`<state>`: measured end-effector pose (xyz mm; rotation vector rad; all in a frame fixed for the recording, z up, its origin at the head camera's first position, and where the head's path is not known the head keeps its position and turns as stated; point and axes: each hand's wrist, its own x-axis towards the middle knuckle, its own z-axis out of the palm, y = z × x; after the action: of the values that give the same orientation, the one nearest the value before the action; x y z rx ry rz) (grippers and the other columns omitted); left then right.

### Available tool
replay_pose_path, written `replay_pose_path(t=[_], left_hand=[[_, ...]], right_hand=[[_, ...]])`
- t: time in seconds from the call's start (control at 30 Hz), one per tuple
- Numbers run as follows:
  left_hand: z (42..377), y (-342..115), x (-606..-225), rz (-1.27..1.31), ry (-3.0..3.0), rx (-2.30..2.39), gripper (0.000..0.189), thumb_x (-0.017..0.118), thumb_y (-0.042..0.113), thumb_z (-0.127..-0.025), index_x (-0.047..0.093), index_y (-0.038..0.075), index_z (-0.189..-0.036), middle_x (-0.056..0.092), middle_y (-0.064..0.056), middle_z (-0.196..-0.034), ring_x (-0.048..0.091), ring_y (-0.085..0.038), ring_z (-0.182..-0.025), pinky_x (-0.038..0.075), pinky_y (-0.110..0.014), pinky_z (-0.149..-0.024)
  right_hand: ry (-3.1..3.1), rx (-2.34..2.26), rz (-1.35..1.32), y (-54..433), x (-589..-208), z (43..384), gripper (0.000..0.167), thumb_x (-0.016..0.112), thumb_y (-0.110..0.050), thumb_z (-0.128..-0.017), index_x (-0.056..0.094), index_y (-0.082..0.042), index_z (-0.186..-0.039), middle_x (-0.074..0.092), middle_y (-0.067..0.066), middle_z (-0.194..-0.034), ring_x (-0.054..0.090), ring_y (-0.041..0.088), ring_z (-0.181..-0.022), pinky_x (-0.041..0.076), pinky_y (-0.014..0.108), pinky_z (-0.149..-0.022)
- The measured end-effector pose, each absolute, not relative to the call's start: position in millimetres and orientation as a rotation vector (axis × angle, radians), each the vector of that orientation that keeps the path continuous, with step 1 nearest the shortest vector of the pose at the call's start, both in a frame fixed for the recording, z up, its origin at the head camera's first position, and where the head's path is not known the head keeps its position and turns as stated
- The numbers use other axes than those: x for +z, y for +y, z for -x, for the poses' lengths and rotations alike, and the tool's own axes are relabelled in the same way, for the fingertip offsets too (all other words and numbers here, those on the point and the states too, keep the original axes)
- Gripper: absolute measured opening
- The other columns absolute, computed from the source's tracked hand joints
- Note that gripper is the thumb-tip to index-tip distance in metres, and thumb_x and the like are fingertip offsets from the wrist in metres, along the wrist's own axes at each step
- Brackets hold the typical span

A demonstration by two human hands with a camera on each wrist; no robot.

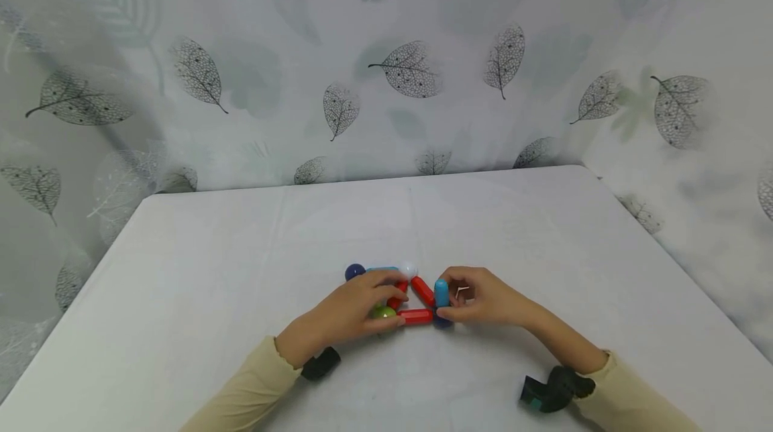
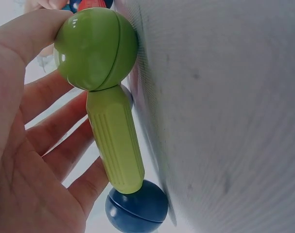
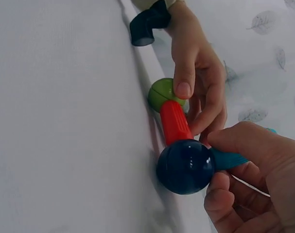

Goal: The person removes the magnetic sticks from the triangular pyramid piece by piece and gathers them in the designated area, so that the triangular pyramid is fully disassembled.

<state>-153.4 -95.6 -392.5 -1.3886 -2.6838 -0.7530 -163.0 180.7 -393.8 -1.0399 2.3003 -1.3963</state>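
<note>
Magnetic rods and balls lie joined on the white table. My right hand (image 1: 480, 294) pinches a light blue rod (image 1: 442, 292), which stands upright on a dark blue ball (image 3: 185, 166). A red rod (image 1: 415, 316) links that ball to a green ball (image 2: 96, 48). My left hand (image 1: 356, 308) holds the green ball, its thumb against the ball and its fingers curving over the structure. Two more red rods (image 1: 423, 291) meet at a white ball (image 1: 408, 270). From the green ball a yellow-green rod (image 2: 115, 141) runs to another blue ball (image 2: 136, 208).
The white table (image 1: 513, 231) stretches around the structure on all sides. Behind it hangs a leaf-patterned cloth (image 1: 410, 70). Dark wrist devices (image 1: 555, 388) sit at both cuffs, close to the tabletop.
</note>
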Motion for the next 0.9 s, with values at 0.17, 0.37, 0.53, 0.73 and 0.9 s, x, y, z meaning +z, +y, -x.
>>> replay_pose_path(t=[0.17,0.37,0.53,0.73,0.9], left_hand=[[154,-95,-391,1.384,-2.690,-0.749,0.029,0.072,0.030,-0.089,0.070,0.011,-0.111,0.057,-0.006,-0.134,0.053,-0.020,-0.124,0.044,-0.034,-0.103],[153,-95,-391,1.375,-2.723,-0.759,0.030,0.072,0.030,-0.089,0.070,0.011,-0.112,0.056,-0.006,-0.134,0.052,-0.020,-0.125,0.045,-0.033,-0.102],[153,-96,-391,1.371,-2.712,-0.757,0.030,0.072,0.030,-0.089,0.070,0.012,-0.113,0.056,-0.006,-0.134,0.052,-0.020,-0.125,0.045,-0.033,-0.102],[152,-96,-391,1.369,-2.690,-0.749,0.029,0.072,0.030,-0.089,0.070,0.012,-0.112,0.057,-0.005,-0.133,0.053,-0.020,-0.125,0.045,-0.034,-0.101],[152,-96,-391,1.375,-2.684,-0.752,0.029,0.072,0.030,-0.089,0.070,0.012,-0.112,0.057,-0.006,-0.133,0.052,-0.021,-0.125,0.046,-0.036,-0.101]], right_hand=[[2.208,-1.400,1.043,187,-393,168,0.019,0.075,-0.010,-0.085,0.061,-0.007,-0.098,0.060,0.005,-0.085,0.057,0.010,-0.073,0.055,0.028,-0.069],[2.215,-1.322,1.037,196,-391,172,0.020,0.078,-0.011,-0.082,0.063,-0.009,-0.096,0.063,0.002,-0.089,0.059,0.014,-0.081,0.055,0.029,-0.074],[2.218,-1.280,1.064,201,-391,175,0.019,0.078,-0.013,-0.083,0.069,-0.010,-0.098,0.068,0.002,-0.095,0.060,0.015,-0.086,0.054,0.028,-0.076],[2.202,-1.291,1.137,203,-394,178,0.017,0.077,-0.014,-0.084,0.072,-0.009,-0.100,0.071,0.003,-0.097,0.062,0.012,-0.082,0.054,0.027,-0.071],[2.134,-1.360,1.203,204,-398,179,0.016,0.075,-0.009,-0.085,0.072,-0.006,-0.100,0.070,0.008,-0.096,0.060,0.011,-0.079,0.054,0.026,-0.067]])
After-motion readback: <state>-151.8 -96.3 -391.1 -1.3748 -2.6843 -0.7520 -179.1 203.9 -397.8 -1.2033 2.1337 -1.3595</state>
